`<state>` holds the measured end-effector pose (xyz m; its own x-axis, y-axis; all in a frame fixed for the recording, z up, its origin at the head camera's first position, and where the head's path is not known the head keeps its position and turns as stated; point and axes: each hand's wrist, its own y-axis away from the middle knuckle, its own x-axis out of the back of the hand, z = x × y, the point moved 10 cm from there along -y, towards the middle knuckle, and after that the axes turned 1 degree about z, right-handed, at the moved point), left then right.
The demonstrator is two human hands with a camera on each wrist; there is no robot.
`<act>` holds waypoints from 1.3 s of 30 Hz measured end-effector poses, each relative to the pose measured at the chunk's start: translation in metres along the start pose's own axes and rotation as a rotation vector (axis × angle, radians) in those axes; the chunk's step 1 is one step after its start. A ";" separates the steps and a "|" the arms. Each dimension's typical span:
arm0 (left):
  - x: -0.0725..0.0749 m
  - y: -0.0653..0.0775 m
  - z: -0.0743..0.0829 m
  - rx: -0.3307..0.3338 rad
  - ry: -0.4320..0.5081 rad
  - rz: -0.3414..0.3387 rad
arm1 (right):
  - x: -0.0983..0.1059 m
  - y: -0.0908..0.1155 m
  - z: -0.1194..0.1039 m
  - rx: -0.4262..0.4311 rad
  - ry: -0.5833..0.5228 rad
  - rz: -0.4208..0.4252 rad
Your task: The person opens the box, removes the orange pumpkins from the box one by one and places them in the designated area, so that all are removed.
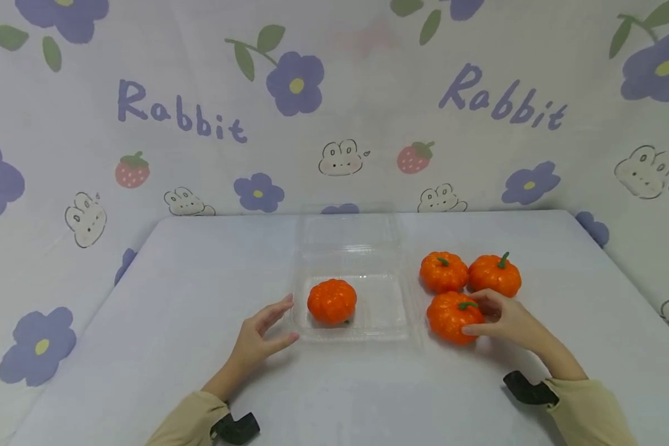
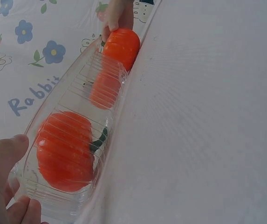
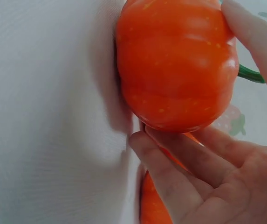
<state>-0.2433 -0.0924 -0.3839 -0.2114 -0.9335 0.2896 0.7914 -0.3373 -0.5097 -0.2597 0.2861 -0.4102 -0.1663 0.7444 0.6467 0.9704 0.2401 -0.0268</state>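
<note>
A clear plastic clamshell box [image 1: 381, 306] lies with its lid raised at the back. One orange toy pumpkin [image 1: 332, 301] sits inside it on the left, its green stem [image 2: 99, 140] toward the front. My left hand [image 1: 261, 329] is at the box's left side, thumb and fingers spread, fingertips right at the edge. To the right of the box, my right hand [image 1: 504, 319] grips another toy pumpkin [image 1: 451, 318] between thumb and fingers. That pumpkin is low over the white table, its green stem [image 3: 250, 73] pointing away from the table's near edge.
Two more toy pumpkins [image 1: 443, 271] [image 1: 495, 275] stand close together just behind the gripped one. The box's lid [image 1: 348, 230] reaches toward the table's back edge. Behind the table hangs a printed cloth [image 1: 368, 93] with flowers and rabbits.
</note>
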 end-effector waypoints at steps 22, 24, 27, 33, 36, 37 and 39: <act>0.007 0.001 -0.002 -0.029 0.001 0.001 | 0.012 0.002 -0.029 0.202 -0.058 0.025; 0.008 0.001 -0.002 -0.026 0.003 0.003 | 0.017 0.002 -0.032 0.208 -0.050 0.054; 0.008 0.001 -0.001 -0.040 0.000 0.012 | 0.023 0.001 -0.036 0.195 -0.028 0.083; 0.009 0.002 -0.003 -0.036 0.015 0.024 | 0.028 0.002 -0.057 0.275 -0.088 0.104; 0.008 0.002 -0.004 -0.029 0.021 0.015 | 0.026 0.005 -0.071 0.357 -0.311 0.054; 0.007 0.002 -0.004 -0.028 0.020 0.010 | 0.024 0.006 -0.075 0.383 -0.395 0.027; 0.006 0.001 -0.003 -0.029 0.022 0.002 | 0.021 0.009 -0.083 0.424 -0.517 -0.017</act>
<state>-0.2456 -0.0991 -0.3855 -0.2230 -0.9365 0.2707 0.7748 -0.3388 -0.5338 -0.2402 0.2520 -0.3333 -0.3459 0.9159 0.2037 0.8317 0.3998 -0.3854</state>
